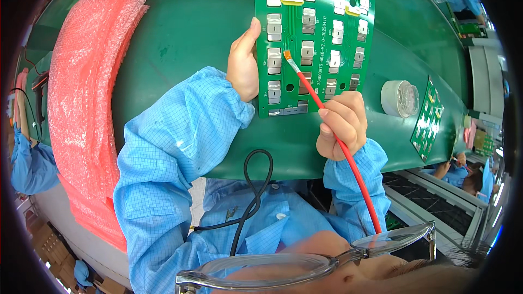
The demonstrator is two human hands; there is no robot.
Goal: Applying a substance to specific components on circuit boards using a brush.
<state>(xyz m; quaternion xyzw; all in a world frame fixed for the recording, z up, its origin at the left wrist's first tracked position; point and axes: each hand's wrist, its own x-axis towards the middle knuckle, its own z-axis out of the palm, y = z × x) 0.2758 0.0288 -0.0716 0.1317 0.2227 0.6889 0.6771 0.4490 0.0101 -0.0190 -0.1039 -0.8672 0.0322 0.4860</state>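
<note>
A green circuit board (321, 43) with rows of silver metal tabs and two yellow parts is tilted up over the table. My left hand (244, 65) grips its left edge; the thumb shows, while the other fingers are hidden behind the board. Between the closed fingers of my right hand (344, 125) is a paintbrush (356, 170) with a long red handle. Its orange-brown bristles are at the board's face, beside a metal tab left of the middle; whether they touch is hard to tell. To the right of that hand stands a small white tub (393, 98) with something clear at its mouth.
Pink bubble-wrap sheets (87, 76) are piled along the left of the green tabletop (180, 38). Another circuit board (427, 120) lies right of the tub. A black cord (260, 185) loops near my lap. Other people in blue sleeves are at the left and right rims.
</note>
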